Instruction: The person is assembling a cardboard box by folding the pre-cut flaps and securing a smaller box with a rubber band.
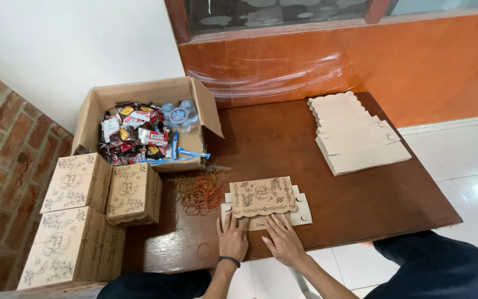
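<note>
Currently, left hand (232,239) and right hand (283,242) press flat, fingers spread, gripping nothing, on a flat printed kraft carton (264,198); rubber bands (200,194) lie at 9 o'clock; forearms cut off.

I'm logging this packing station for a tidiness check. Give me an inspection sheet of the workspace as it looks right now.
Surface: dark wooden table, glossy.
Job's things: flat printed box blank at the near edge; stack of plain flat blanks at the far right.
Clutter: rubber bands in a loose pile; one lone band near the edge.
Grippers: left hand and right hand pressed flat on the blank's near flap, holding nothing.
Cables: nothing seen.
Surroundings: open carton of wrapped snacks and water cups; three folded printed boxes at left; brick wall; white tiled floor.
</note>
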